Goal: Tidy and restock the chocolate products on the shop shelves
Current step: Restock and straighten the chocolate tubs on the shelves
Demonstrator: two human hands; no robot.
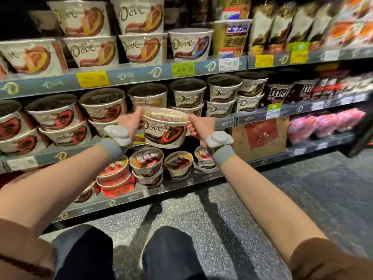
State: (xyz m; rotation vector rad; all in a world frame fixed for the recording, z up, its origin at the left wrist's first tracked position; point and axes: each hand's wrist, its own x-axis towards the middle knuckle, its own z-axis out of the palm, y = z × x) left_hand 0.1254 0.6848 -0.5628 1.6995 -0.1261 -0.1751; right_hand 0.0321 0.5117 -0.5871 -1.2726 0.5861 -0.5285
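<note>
— Trouble could come from that rim-only hold, I'd say: the left hand (130, 122) and right hand (198, 126) each pinch an edge of the tub (164, 129), mid-frame, clear of the middle shelf (262, 116). One slip and it tips.

— Onto what?

— The open tubs (147, 162) on the lower shelf just below it; a knock might topple the stacks.

— Anything inside?

— Wrapped chocolates, showing through the top. The lower ones hold the same. Upper-left tubs (139, 15): contents hidden.
</note>
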